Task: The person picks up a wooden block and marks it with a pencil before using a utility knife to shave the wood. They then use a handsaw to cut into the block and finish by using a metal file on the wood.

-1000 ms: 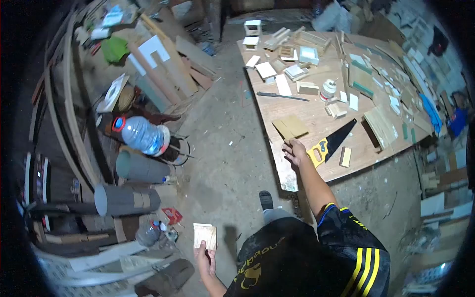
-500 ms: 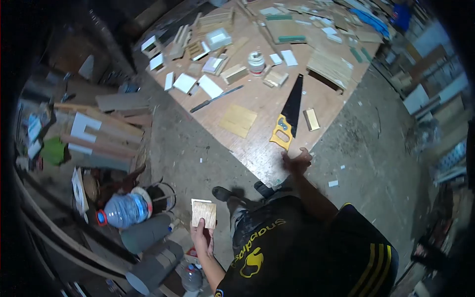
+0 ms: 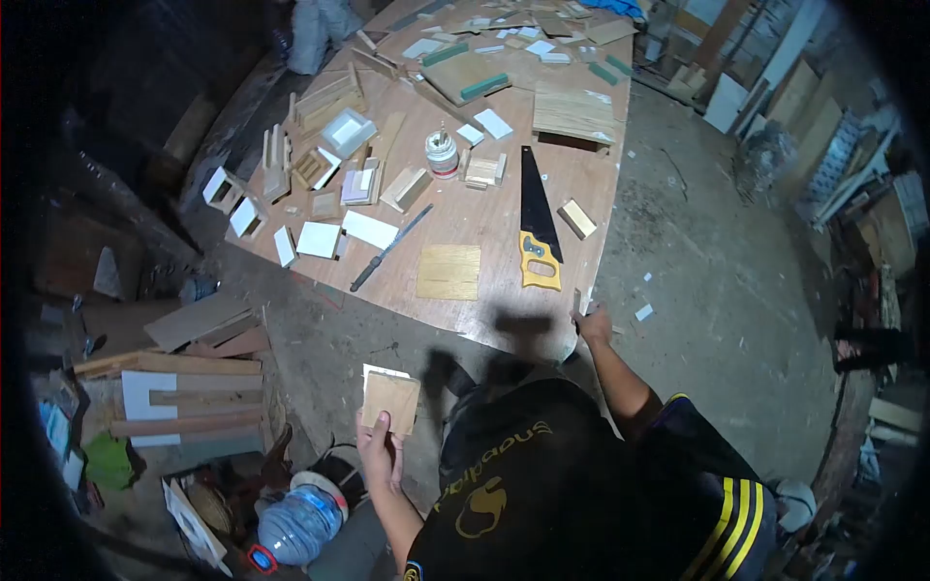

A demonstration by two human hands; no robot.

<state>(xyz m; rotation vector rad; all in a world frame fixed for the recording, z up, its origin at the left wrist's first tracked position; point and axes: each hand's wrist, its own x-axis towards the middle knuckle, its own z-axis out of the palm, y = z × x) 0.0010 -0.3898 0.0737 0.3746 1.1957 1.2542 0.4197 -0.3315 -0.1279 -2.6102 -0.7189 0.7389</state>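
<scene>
My left hand [image 3: 380, 447] is closed on a small square wooden board [image 3: 394, 403], held upright over the floor with the thumb on its face. A white-edged piece [image 3: 386, 371] shows behind that board, in the same grip. Close to the table's near right corner is my right hand [image 3: 594, 323], its fingers curled at a narrow dark sliver that I cannot make out. Just beyond it lies a handsaw [image 3: 540, 218] with a yellow handle. A small wooden block [image 3: 577, 219] rests right of the saw, and a thin square plywood sheet [image 3: 449, 272] lies to its left.
The wooden table [image 3: 504, 334] carries a glue jar [image 3: 442, 155], a long narrow tool [image 3: 391, 248], white-faced pieces [image 3: 319, 239] and a larger plywood box [image 3: 573, 114]. Board offcuts [image 3: 194, 399] and a big water bottle [image 3: 298, 523] are on the floor at left.
The view has turned, so the table appears rotated. My right hand has gone from spread fingers to curled ones by the table corner. My left hand still holds the wooden board.
</scene>
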